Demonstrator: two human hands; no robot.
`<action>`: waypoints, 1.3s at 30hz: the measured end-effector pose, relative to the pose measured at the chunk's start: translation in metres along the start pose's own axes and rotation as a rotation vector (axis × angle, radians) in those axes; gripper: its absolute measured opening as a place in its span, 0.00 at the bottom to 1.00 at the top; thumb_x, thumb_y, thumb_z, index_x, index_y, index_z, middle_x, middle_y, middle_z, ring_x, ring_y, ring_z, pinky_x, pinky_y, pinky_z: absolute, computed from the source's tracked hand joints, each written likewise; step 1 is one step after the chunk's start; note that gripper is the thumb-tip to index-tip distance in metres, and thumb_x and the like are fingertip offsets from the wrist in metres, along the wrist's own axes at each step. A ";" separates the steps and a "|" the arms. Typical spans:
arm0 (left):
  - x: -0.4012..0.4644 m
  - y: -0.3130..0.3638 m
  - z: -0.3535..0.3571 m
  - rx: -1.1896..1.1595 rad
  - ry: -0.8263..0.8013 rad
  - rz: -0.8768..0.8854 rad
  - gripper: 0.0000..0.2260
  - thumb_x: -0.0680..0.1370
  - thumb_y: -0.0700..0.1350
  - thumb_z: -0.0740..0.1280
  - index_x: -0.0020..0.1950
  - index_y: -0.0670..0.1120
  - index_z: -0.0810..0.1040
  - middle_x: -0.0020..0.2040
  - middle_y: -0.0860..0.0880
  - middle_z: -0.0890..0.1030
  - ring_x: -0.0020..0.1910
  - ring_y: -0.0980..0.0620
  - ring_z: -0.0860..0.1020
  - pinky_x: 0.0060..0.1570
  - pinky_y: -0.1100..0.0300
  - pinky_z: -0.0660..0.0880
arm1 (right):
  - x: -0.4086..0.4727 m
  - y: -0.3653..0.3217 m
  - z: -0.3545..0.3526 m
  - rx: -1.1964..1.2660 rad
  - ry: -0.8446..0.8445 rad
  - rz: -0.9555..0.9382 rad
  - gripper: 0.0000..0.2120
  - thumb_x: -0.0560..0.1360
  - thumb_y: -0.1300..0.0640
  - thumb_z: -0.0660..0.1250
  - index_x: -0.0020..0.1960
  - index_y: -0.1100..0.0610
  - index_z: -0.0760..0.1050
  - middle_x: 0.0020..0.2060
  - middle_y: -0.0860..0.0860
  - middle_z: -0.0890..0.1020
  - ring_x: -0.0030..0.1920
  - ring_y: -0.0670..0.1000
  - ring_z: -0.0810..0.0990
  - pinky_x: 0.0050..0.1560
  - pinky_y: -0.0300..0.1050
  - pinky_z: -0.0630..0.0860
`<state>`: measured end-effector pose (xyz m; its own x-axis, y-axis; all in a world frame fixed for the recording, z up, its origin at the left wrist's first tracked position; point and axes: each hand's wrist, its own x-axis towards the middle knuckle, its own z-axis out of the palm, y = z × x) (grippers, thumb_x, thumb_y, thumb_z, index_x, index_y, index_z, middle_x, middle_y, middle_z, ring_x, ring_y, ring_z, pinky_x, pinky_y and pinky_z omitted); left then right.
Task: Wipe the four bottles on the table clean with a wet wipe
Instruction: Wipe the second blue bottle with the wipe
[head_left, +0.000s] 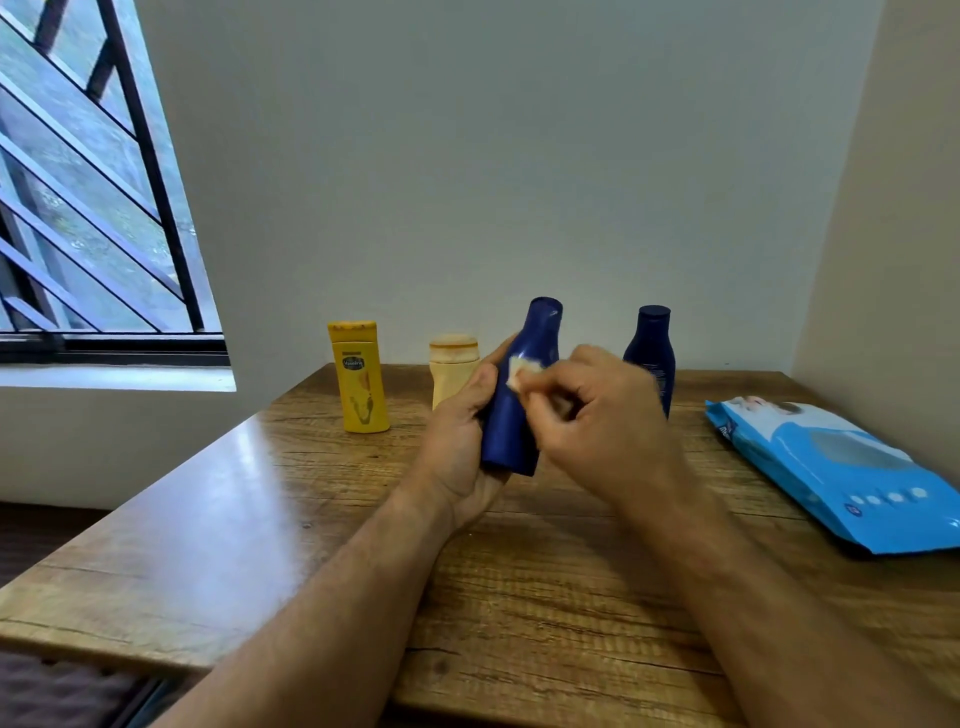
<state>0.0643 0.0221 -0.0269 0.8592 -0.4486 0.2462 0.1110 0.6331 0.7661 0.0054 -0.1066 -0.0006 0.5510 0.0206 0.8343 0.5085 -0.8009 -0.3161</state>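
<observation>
Holding a tall dark-blue plastic bottle (519, 395) off the wooden worktop (519, 571), the left hand (462, 441) wraps its fingers round the lower body from the left side, bottle tilted slightly, cap end up and away from the camera. Right hand (602, 415) pinches a small whitish wet wipe (521, 371) with curled fingers and presses it on the bottle's upper front; the hand is motion-blurred. No label readable on this bottle.

Second dark-blue plastic bottle with a dark cap (652, 353) stands upright at the back of the worktop, partly hidden behind the right hand; small white print on it, too small to read. Yellow plastic lotion bottle (359, 376) stands upright back left, flat cap on top, oval logo reading "Vaseline", brownish marks on the lower front. Pale cream squat plastic bottle with a round ridged cap (453, 371) stands just right of it, partly hidden behind the left hand; no writing visible. Contents of all bottles cannot be seen, walls opaque.

Light-blue and white soft pack of wet wipes (841, 467) lies flat at the right edge of the worktop, near the wall; lettering on its end is cut off and unreadable, row of small white icons near the front edge. Window with dark metal bars (93, 197) at upper left.
</observation>
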 end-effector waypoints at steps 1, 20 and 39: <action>-0.002 0.000 0.002 0.021 -0.010 -0.007 0.18 0.85 0.50 0.57 0.70 0.44 0.76 0.57 0.41 0.84 0.50 0.47 0.84 0.51 0.52 0.82 | 0.002 0.001 -0.002 0.003 0.089 0.043 0.05 0.75 0.58 0.72 0.50 0.55 0.83 0.39 0.45 0.77 0.37 0.41 0.76 0.39 0.26 0.71; -0.004 0.000 0.002 0.088 -0.064 0.017 0.15 0.80 0.48 0.63 0.64 0.45 0.80 0.53 0.42 0.85 0.46 0.46 0.84 0.45 0.52 0.81 | 0.002 0.005 -0.007 -0.046 0.187 -0.027 0.09 0.75 0.60 0.71 0.56 0.56 0.83 0.46 0.45 0.78 0.42 0.34 0.74 0.48 0.23 0.70; -0.005 -0.001 0.005 0.031 -0.075 0.110 0.19 0.72 0.39 0.67 0.62 0.48 0.82 0.55 0.43 0.84 0.49 0.47 0.83 0.47 0.52 0.81 | -0.001 0.007 -0.005 -0.016 0.092 -0.093 0.11 0.75 0.63 0.71 0.57 0.57 0.83 0.49 0.48 0.81 0.47 0.40 0.77 0.52 0.24 0.72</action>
<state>0.0575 0.0206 -0.0263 0.8252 -0.4246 0.3724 0.0019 0.6615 0.7500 0.0056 -0.1150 -0.0014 0.4386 0.0404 0.8978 0.5432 -0.8078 -0.2290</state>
